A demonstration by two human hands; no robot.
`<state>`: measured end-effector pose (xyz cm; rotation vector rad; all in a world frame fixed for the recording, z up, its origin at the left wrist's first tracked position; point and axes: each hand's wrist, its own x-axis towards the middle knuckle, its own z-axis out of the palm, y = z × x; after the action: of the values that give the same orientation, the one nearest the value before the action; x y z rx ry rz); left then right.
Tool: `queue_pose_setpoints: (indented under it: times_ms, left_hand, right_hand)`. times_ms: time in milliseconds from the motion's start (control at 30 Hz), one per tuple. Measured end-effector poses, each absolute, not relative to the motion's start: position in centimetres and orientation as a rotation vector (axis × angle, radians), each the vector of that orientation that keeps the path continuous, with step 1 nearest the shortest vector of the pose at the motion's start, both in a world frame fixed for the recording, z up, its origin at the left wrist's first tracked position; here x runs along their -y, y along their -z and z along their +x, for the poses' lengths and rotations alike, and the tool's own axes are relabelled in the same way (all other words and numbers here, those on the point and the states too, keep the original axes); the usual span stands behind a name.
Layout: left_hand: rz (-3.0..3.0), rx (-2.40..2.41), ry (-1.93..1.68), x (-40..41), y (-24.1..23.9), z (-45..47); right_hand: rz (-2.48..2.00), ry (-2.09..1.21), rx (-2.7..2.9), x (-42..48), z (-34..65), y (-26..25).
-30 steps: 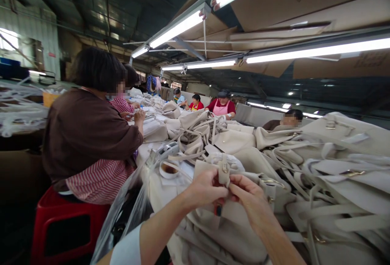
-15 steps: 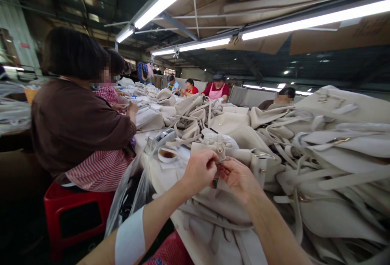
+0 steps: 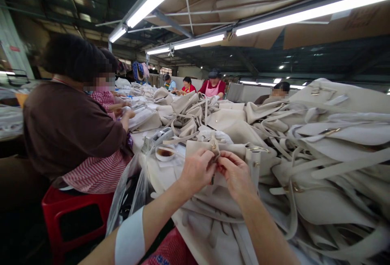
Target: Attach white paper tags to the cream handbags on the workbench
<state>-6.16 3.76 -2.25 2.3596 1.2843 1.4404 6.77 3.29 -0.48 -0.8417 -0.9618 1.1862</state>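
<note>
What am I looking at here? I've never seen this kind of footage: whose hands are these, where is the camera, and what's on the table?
There is no machine here. The camera sits on a person's head and looks forward and down, so the two bare arms reaching in from the bottom are that person's own. The left hand and right hand meet over a cream bag and pinch a small strap tab with a metal fitting between their fingers. The long table is heaped with more cream bags and straps. A small dish of dark liquid stands just beyond the left hand. A co-worker in a brown top sits on a red stool to the left; others sit farther along.
</note>
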Motion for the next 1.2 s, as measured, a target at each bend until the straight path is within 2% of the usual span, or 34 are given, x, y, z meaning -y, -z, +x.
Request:
queue_pose_setpoints:
  times_ms: [200,367,633,767,867,1000,1133,1200]
  left_hand:
    - [2.262,-1.387,-1.503,-4.1,1.8,-6.0]
    - [2.666,-1.549,-1.450,-5.4,1.1,-7.2]
    - [3.003,-1.382,-1.169,-4.4,-1.4,-7.7]
    - [2.745,-1.437,-1.295,-5.5,-1.8,-7.3]
    - [2.517,-1.320,-1.475,-6.5,-1.1,-7.4]
    - [2.500,-1.249,-1.452,-7.2,0.1,-7.3]
    - [2.210,-1.239,-1.571,-7.3,-0.3,-6.8]
    - [2.038,-1.150,-1.578,-7.2,-0.7,-6.7]
  right_hand:
    - [-0.796,-1.311,0.910,-3.0,6.2,0.7]
    - [-0.729,-1.392,0.706,-3.1,5.5,0.9]
    - [-0.930,-1.117,0.893,-2.4,4.0,2.6]
    - [-1.010,-1.040,0.907,-1.9,3.6,2.4]
    - [-0.893,-1.231,0.834,-1.6,4.6,1.1]
    - [-0.817,-1.477,0.850,-1.1,5.9,-0.1]
    - [-1.103,-1.242,1.139,-0.4,5.6,1.6]
    - [-1.111,-1.212,1.126,-0.2,6.0,2.5]
